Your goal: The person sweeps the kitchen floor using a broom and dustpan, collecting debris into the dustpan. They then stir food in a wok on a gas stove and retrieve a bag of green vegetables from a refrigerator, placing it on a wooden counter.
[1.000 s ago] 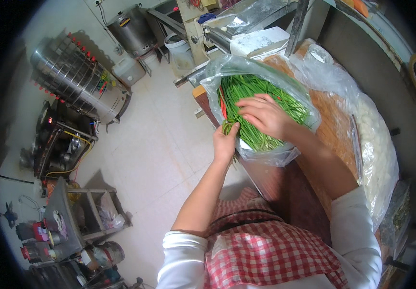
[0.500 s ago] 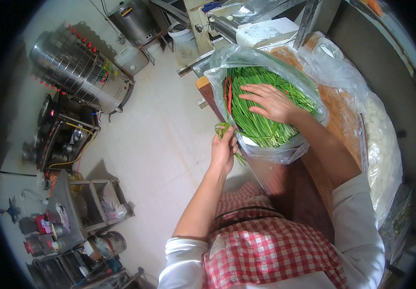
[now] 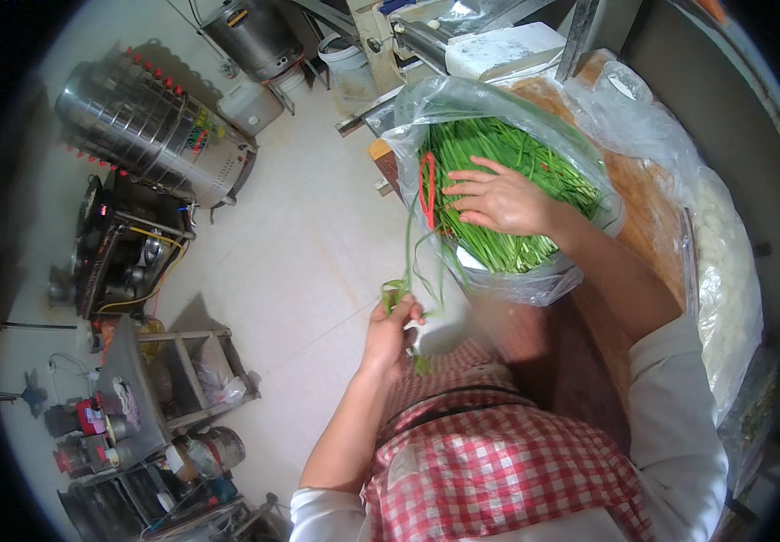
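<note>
A clear plastic bag (image 3: 426, 98) stands open on the wooden table, full of long green Chinese chives (image 3: 489, 135). My right hand (image 3: 505, 200) lies on the chives with fingers spread and palm down. Off the bag's near left side, my left hand (image 3: 386, 339) is closed around a few loose chive strands (image 3: 394, 294). Some of these strands hang in the air between this hand and the bag. A red strip (image 3: 427, 190) lies at the bag's left inner side.
The table's wooden top (image 3: 647, 226) runs along my right, with a big plastic bag of pale contents (image 3: 724, 271) beyond it. A steel heater-like cylinder (image 3: 150, 131), a low shelf (image 3: 182, 370) and a white bucket (image 3: 346, 68) stand around the tiled floor (image 3: 299, 235).
My left hand has moved down and left, away from the bag, with the chive strands in it. My right hand stays on the chives, its fingers slightly shifted.
</note>
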Demonstrator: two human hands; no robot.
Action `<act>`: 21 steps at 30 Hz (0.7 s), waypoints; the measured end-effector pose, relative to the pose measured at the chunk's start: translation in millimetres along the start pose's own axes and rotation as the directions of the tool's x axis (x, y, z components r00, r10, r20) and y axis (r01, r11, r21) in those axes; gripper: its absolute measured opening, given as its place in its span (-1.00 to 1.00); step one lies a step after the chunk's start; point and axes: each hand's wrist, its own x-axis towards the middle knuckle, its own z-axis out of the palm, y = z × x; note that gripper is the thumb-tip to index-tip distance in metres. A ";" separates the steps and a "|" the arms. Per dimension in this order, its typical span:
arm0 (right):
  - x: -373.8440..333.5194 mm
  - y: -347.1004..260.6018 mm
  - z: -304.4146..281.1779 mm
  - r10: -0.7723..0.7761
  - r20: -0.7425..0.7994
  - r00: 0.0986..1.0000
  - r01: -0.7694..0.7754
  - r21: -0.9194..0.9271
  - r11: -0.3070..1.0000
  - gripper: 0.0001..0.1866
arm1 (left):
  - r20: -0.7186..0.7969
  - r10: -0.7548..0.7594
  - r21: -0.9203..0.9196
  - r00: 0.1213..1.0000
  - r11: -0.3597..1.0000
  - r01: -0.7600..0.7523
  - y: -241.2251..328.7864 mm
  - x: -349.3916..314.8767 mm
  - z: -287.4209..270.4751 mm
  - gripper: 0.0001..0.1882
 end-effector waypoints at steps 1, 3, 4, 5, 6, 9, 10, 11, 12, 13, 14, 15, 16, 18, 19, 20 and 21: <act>-0.8 0.7 0.8 0.006 -0.014 1.000 -0.006 -0.002 1.000 -0.70 | -0.007 0.026 0.014 1.000 1.000 -0.026 3.5 -0.8 -4.5 -0.93; 0.6 -0.9 0.1 0.007 -0.019 1.000 -0.007 -0.006 1.000 -0.71 | -0.024 0.088 0.028 0.996 0.996 -0.087 9.0 -3.2 -8.5 -0.92; 0.3 -1.9 -0.6 0.013 -0.011 1.000 -0.013 -0.004 1.000 -0.71 | 0.008 0.105 0.022 0.994 0.994 -0.105 10.7 -2.0 -5.4 -0.92; 2.7 -4.7 -5.3 0.013 -0.003 1.000 -0.013 -0.004 1.000 -0.71 | 0.036 0.125 0.012 0.991 0.992 -0.126 12.9 -1.3 0.7 -0.92; 4.6 -8.3 -9.9 0.062 -0.022 0.998 -0.061 0.067 0.996 -0.72 | 0.065 0.145 0.003 0.987 0.989 -0.146 14.0 -0.7 6.6 -0.92; 5.9 -20.9 -19.9 0.163 -0.043 0.986 -0.149 0.231 0.962 -0.70 | 0.109 0.169 -0.197 0.979 0.969 -0.146 10.1 1.4 19.4 -0.90; 5.0 -23.3 -21.9 0.159 -0.042 0.986 -0.144 0.247 0.958 -0.66 | 0.117 0.170 -0.226 0.979 0.964 -0.141 8.8 1.9 21.6 -0.90; 4.3 -27.3 -23.8 0.157 -0.040 0.987 -0.141 0.264 0.954 -0.62 | 0.124 0.169 -0.253 0.978 0.958 -0.133 7.6 2.2 22.4 -0.90; 4.4 -35.3 -29.7 0.123 -0.061 0.990 -0.104 0.249 0.963 -0.60 | 0.134 0.166 -0.278 0.977 0.953 -0.124 8.2 2.8 23.1 -0.90; 4.8 -46.9 -36.8 0.089 -0.082 0.993 -0.067 0.233 0.970 -0.58 | 0.143 0.164 -0.302 0.976 0.946 -0.115 8.8 3.2 23.5 -0.90; 1.4 -57.0 -41.3 0.057 -0.106 0.993 -0.034 0.211 0.977 -0.56 | 0.150 0.166 -0.330 0.975 0.938 -0.109 9.6 3.9 26.5 -0.90; -3.3 -66.6 -41.3 0.020 -0.082 0.996 -0.003 0.191 0.982 -0.54 | 0.152 0.169 -0.360 0.974 0.927 -0.104 10.5 3.6 29.7 -0.90; -8.1 -76.5 -40.7 -0.019 -0.058 0.998 0.029 0.173 0.985 -0.53 | 0.153 0.172 -0.390 0.973 0.915 -0.100 11.9 3.0 32.1 -0.90; -15.6 -85.0 -36.7 -0.059 -0.003 0.998 0.058 0.174 0.983 -0.62 | 0.183 0.189 -0.451 0.965 0.888 -0.088 15.7 2.4 33.8 -0.91; -17.2 -83.7 -37.3 -0.069 -0.004 0.998 0.069 0.137 0.988 -0.67 | 0.197 0.198 -0.481 0.960 0.873 -0.082 18.2 1.5 34.1 -0.92; -19.0 -81.5 -38.3 -0.079 -0.003 0.997 0.079 0.100 0.992 -0.71 | 0.197 0.222 -0.475 0.955 0.873 -0.105 19.3 0.5 34.1 -0.92; -20.7 -78.5 -39.8 -0.090 -0.002 0.996 0.090 0.062 0.994 -0.74 | 0.198 0.247 -0.470 0.949 0.873 -0.129 20.3 -1.2 33.3 -0.92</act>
